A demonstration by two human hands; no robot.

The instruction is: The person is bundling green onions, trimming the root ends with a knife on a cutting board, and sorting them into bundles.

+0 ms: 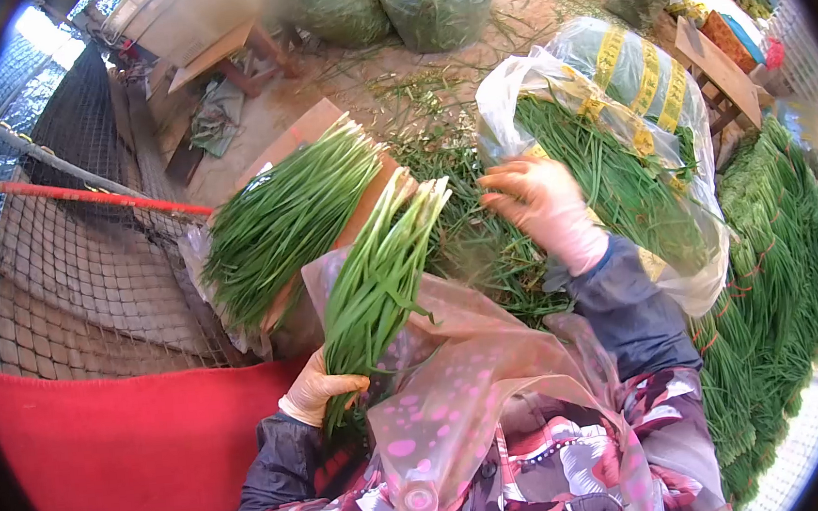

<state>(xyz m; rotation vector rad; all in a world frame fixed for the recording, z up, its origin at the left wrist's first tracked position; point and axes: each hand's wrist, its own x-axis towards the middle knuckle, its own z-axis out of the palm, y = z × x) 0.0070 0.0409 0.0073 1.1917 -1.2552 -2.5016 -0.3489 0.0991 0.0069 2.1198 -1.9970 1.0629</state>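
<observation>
My left hand (323, 388), in a pale thin glove, is closed round the lower leafy part of a bunch of garlic chives (377, 283). The pale cut ends of that bunch point up and away from me. My right hand (543, 207), gloved too, hovers over a heap of loose green leaves (481, 249) with its fingers apart and nothing visible in them. A larger pile of chives (294, 217) lies on a board just beyond the held bunch. Right of my right hand, a see-through plastic bag (504, 116) stands open with more chives inside.
Tied green bundles (764, 312) are stacked along my right side. A pink-spotted plastic apron (441, 399) covers my lap. Red cloth (125, 456) and black netting (91, 293) lie to the left. Stuffed bags (436, 5) and a wooden stool (226, 57) stand farther back.
</observation>
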